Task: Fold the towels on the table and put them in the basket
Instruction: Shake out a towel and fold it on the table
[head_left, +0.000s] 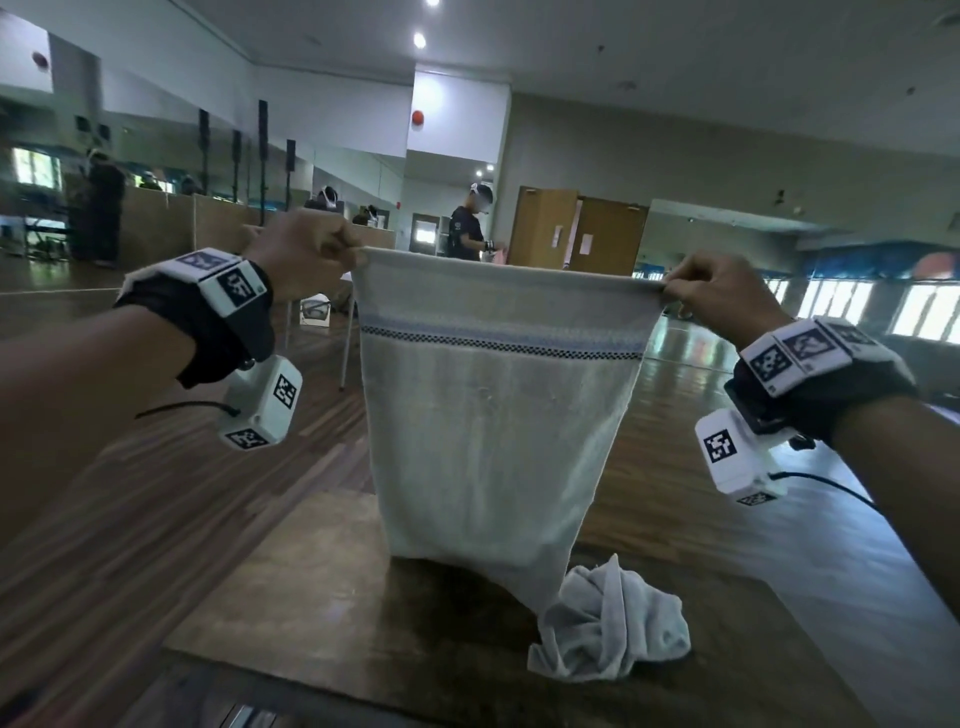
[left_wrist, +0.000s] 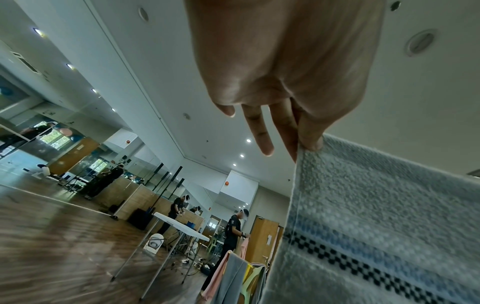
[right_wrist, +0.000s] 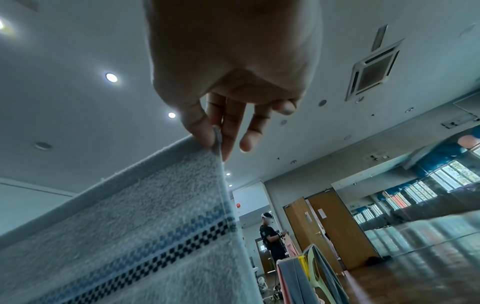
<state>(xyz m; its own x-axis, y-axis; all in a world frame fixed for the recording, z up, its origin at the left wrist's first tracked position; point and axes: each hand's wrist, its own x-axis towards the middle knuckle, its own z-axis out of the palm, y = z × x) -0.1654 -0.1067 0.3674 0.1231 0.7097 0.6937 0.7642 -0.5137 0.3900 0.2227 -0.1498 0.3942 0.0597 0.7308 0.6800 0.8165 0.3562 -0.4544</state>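
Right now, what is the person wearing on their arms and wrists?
Forearms are bare, no sleeves. Each wrist has a black wrap carrying white blocks printed with black square markers: left band, right band. A white camera box hangs under each wrist, trailing a thin black cable.

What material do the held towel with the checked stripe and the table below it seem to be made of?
The pale grey towel with a black checked stripe, pinched by the left hand and right hand, looks like looped terry cloth, probably cotton: a nubby matte pile. The dark brown table looks like wood or wood-look laminate; which one is unclear.
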